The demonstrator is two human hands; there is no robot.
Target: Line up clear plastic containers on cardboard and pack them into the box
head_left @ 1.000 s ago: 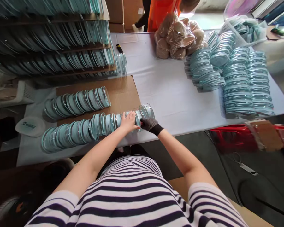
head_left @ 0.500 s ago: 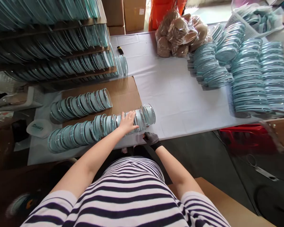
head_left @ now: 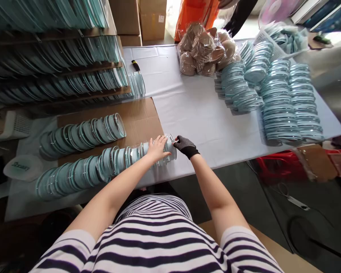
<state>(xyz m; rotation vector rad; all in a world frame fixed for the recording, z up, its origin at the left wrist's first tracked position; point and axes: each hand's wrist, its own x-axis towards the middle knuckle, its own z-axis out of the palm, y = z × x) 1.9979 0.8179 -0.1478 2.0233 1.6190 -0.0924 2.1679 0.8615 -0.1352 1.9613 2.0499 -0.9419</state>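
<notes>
A long row of thin, round pale-teal discs (head_left: 86,170) in clear wrap stands on edge along the near side of the table. My bare left hand (head_left: 158,148) lies over its right part, fingers spread. At the right end of that row, my right hand (head_left: 185,146), in a black dotted glove with bare fingertips, has its fingers closed at the rim of the last clear disc (head_left: 172,151). A shorter row of the same discs (head_left: 85,132) lies behind, on a flat cardboard sheet (head_left: 143,113).
Shelves packed with discs (head_left: 59,53) rise at the left. Bagged brown rounds (head_left: 204,49) and stacks of teal discs (head_left: 281,102) occupy the table's right side. A yellow-black cutter (head_left: 135,65) lies near the shelves. Another person's arm (head_left: 241,15) shows at the far side.
My right hand has risen from the table's front edge to the end of the row. My left hand stays on the discs. The view has shifted, and another person's arm has appeared.
</notes>
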